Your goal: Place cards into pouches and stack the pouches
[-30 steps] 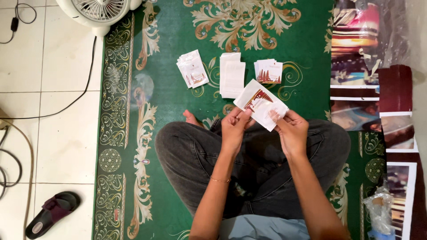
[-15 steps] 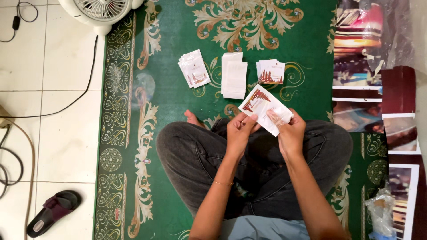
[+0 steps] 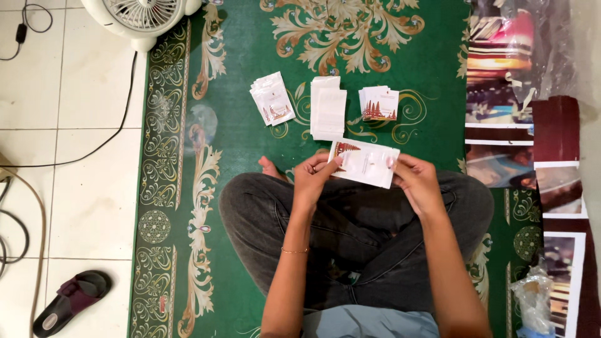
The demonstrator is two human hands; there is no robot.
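Note:
I sit cross-legged on a green patterned carpet [image 3: 250, 75]. Both hands hold one white card [image 3: 366, 164] with a small red picture at its corner, just above my knees. My left hand [image 3: 316, 177] pinches its left edge and my right hand [image 3: 416, 181] grips its right edge. On the carpet beyond lie three small stacks: a fanned pile of printed cards [image 3: 272, 99] at the left, a plain white pile [image 3: 328, 107] in the middle and a printed pile [image 3: 379, 104] at the right.
A white fan [image 3: 141, 15] stands at the carpet's far left corner, its cable running over the tiled floor [image 3: 56, 188]. A dark sandal [image 3: 70, 302] lies at the lower left. Large glossy printed sheets [image 3: 507, 94] and a plastic bag [image 3: 535, 300] line the right side.
The card has turned from a tilted position to nearly level between my hands and sits a little lower and further right. The three piles have not moved.

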